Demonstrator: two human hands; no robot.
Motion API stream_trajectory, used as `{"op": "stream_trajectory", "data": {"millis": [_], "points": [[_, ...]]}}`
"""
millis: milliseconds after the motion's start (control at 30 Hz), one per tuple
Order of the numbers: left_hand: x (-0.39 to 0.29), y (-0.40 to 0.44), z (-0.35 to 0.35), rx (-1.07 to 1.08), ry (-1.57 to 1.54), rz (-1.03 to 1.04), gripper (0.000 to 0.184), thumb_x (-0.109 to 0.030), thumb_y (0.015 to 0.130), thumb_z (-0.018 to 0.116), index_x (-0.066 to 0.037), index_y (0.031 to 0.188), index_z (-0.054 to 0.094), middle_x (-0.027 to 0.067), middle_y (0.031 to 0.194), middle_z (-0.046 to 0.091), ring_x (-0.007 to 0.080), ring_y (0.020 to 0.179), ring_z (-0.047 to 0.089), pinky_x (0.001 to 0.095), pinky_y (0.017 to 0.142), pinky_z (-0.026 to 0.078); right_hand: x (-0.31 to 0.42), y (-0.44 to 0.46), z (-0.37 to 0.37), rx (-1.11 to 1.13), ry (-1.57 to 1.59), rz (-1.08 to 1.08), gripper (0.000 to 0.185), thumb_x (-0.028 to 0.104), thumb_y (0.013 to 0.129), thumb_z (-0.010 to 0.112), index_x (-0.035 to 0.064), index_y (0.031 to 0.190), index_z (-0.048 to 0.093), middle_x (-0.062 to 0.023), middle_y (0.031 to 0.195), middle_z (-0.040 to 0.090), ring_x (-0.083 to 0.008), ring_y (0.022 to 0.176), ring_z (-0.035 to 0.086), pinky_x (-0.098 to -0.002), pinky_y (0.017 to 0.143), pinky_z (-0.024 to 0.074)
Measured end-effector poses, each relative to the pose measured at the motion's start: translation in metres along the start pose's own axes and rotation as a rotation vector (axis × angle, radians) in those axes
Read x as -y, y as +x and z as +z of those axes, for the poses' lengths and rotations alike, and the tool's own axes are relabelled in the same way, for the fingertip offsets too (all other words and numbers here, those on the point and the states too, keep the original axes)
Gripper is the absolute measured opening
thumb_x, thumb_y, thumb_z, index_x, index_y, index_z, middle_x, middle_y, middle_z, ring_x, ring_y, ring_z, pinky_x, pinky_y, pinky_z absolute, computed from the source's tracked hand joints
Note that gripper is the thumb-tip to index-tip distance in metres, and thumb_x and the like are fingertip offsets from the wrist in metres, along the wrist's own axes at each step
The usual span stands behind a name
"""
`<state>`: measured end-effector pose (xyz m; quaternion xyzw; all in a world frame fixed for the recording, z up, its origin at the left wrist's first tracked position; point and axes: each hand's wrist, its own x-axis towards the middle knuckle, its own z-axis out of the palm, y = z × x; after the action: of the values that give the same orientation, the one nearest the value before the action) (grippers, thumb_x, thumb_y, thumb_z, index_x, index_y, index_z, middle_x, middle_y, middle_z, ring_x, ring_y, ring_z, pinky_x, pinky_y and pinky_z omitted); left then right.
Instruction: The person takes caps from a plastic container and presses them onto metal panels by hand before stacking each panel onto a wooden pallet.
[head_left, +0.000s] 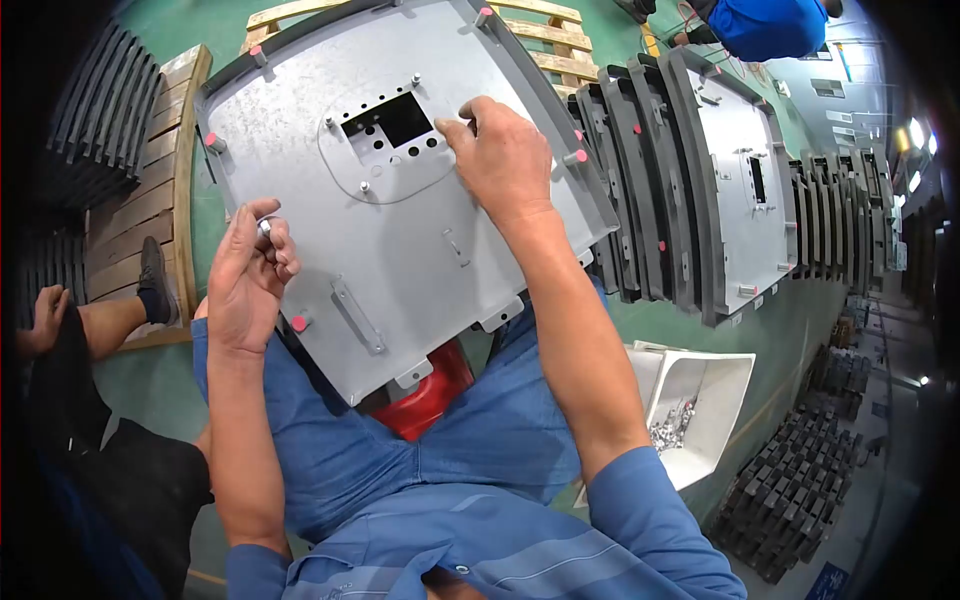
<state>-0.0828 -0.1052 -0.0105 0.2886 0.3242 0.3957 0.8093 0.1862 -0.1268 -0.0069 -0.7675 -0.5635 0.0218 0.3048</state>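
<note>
A large grey metal panel [420, 250] lies tilted over my knees, with a rectangular cutout [400, 120], small holes and pink-capped posts along its edges. Beside the cutout's right end, my right hand [500, 160] has thumb and index finger brought together; whatever they hold is hidden. A thin looped wire or line runs round the cutout and passes under that hand. Over the panel's left edge, my left hand [255, 265] is curled, palm up, round a small shiny metal piece [264, 228].
At the right stand upright panels [740, 190] in a row. A white bin [715, 410] with small metal parts sits by my right leg. Wooden pallets [150, 200] and stacked panels [100, 100] are at the left, near a seated person [120, 480]. Another person [765, 25] is at the top right.
</note>
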Motion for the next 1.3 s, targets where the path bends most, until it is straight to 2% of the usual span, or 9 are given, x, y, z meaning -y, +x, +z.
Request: {"op": "stream_trajectory", "data": {"millis": [133, 200, 600, 767, 800, 967, 1067, 1167, 1300], "points": [[-0.004, 0.001, 0.007, -0.088, 0.014, -0.021, 0.031, -0.030, 0.098, 0.047, -0.002, 0.112, 0.050, 0.0028, 0.082, 0.051, 0.0100, 0.069, 0.048, 0.0235, 0.063, 0.045, -0.009, 0.003, 0.015, 0.199, -0.118, 0.014, 0.021, 0.024, 0.082, 0.064, 0.0031, 0.079, 0.058, -0.0149, 0.079, 0.062, -0.0353, 0.073, 0.061, -0.0448, 0.063, 0.0480], [-0.005, -0.001, 0.005, -0.050, -0.019, -0.062, 0.030, -0.026, 0.098, 0.046, -0.002, 0.115, 0.049, 0.0024, 0.083, 0.048, 0.0097, 0.072, 0.044, 0.0232, 0.063, 0.041, -0.013, -0.003, 0.020, 0.115, -0.078, -0.020, 0.020, 0.022, 0.083, 0.062, 0.0027, 0.080, 0.057, -0.0155, 0.079, 0.062, -0.0356, 0.074, 0.061, -0.0443, 0.064, 0.0480], [-0.004, 0.000, 0.007, -0.076, 0.054, -0.036, 0.037, -0.035, 0.095, 0.051, -0.002, 0.112, 0.048, 0.0033, 0.081, 0.053, 0.0100, 0.069, 0.051, 0.0228, 0.061, 0.045, -0.019, -0.015, 0.035, -0.012, -0.162, -0.128, 0.020, 0.020, 0.084, 0.063, 0.0051, 0.083, 0.050, -0.0120, 0.079, 0.056, -0.0314, 0.076, 0.058, -0.0411, 0.062, 0.0482], [-0.001, -0.003, -0.007, -0.029, -0.020, -0.029, 0.034, -0.040, 0.094, 0.052, -0.006, 0.102, 0.050, 0.0016, 0.074, 0.049, 0.0097, 0.062, 0.044, 0.0233, 0.056, 0.040, 0.001, -0.011, -0.007, 0.144, -0.147, 0.041, 0.034, 0.033, 0.087, 0.059, -0.0004, 0.097, 0.060, -0.0180, 0.097, 0.063, -0.0355, 0.087, 0.060, -0.0443, 0.074, 0.0477], [-0.001, -0.004, -0.013, 0.050, -0.087, -0.020, 0.034, -0.039, 0.094, 0.052, -0.006, 0.099, 0.051, 0.0020, 0.072, 0.051, 0.0102, 0.060, 0.046, 0.0240, 0.054, 0.041, 0.008, -0.015, -0.020, 0.104, -0.122, 0.076, 0.033, 0.033, 0.087, 0.060, 0.0010, 0.095, 0.061, -0.0173, 0.091, 0.064, -0.0356, 0.083, 0.061, -0.0426, 0.071, 0.0474], [-0.005, -0.014, -0.034, -0.056, -0.263, 0.130, 0.025, -0.031, 0.097, 0.049, -0.007, 0.095, 0.054, 0.0021, 0.075, 0.052, 0.0105, 0.062, 0.046, 0.0232, 0.055, 0.040, 0.008, -0.079, -0.082, -0.063, 0.005, 0.249, 0.029, 0.030, 0.089, 0.059, 0.0015, 0.087, 0.063, -0.0167, 0.079, 0.064, -0.0346, 0.072, 0.061, -0.0399, 0.066, 0.0468], [-0.009, -0.014, -0.064, 0.005, -0.396, 0.143, 0.023, -0.024, 0.098, 0.047, -0.002, 0.101, 0.054, 0.0067, 0.086, 0.058, 0.0133, 0.075, 0.053, 0.0234, 0.063, 0.048, -0.016, -0.137, -0.098, -0.020, 0.115, 0.512, 0.031, 0.029, 0.089, 0.060, -0.0022, 0.087, 0.062, -0.0128, 0.072, 0.063, -0.0239, 0.065, 0.061, -0.0349, 0.064, 0.0471], [-0.011, -0.010, -0.076, -0.008, -0.336, 0.136, 0.026, -0.022, 0.098, 0.046, 0.002, 0.105, 0.053, 0.0105, 0.094, 0.059, 0.0160, 0.080, 0.056, 0.0251, 0.070, 0.052, -0.021, -0.178, -0.095, 0.026, 0.518, 0.827, 0.030, 0.029, 0.090, 0.061, -0.0014, 0.093, 0.061, -0.0027, 0.075, 0.060, -0.0074, 0.064, 0.054, -0.0223, 0.057, 0.0463], [-0.009, -0.002, -0.089, -0.035, -0.237, 0.137, 0.024, -0.015, 0.097, 0.044, 0.005, 0.108, 0.050, 0.0150, 0.103, 0.058, 0.0195, 0.087, 0.058, 0.0282, 0.078, 0.054, -0.012, -0.189, -0.088, 0.118, 0.774, 0.958, 0.034, 0.030, 0.090, 0.061, -0.0032, 0.099, 0.058, -0.0047, 0.079, 0.061, -0.0083, 0.064, 0.055, -0.0218, 0.056, 0.0471]]}}
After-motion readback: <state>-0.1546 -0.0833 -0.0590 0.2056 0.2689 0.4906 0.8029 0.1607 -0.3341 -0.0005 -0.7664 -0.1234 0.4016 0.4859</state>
